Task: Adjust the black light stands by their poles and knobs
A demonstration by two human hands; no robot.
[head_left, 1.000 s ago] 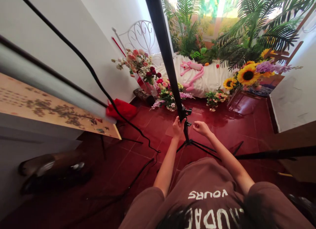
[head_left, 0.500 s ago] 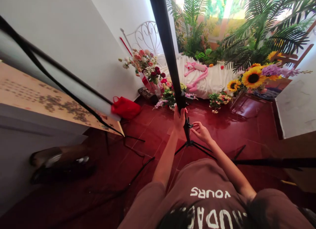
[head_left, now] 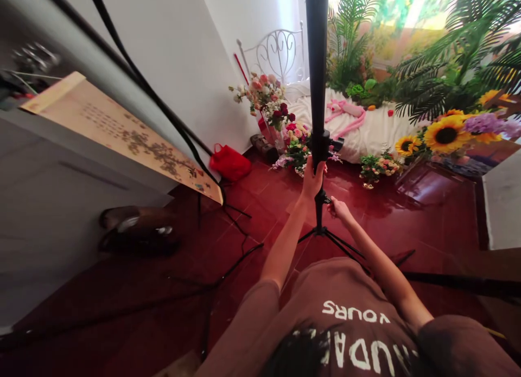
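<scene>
A black light stand [head_left: 318, 84] rises upright in front of me, its tripod legs [head_left: 321, 232] spread on the floor. My left hand [head_left: 312, 180] is wrapped round the pole just below a collar with a side knob [head_left: 337, 144]. Lower down, my right hand [head_left: 341, 210] has its fingers closed at a small black tightening knob [head_left: 326, 199] on the stand; the fingertips partly hide it.
Other black stand legs [head_left: 236, 263] cross the dark red floor at left, and a black pole [head_left: 459, 282] lies at right. A red bag [head_left: 230, 163], a hanging scroll [head_left: 134, 133], flowers [head_left: 293, 141], sunflowers [head_left: 445, 134] and a white-draped bed [head_left: 370, 138] stand around.
My right hand has gone from spread fingers beside the lower knob to fingers closed on it. The left hand keeps its grip on the pole. The whole view has shifted.
</scene>
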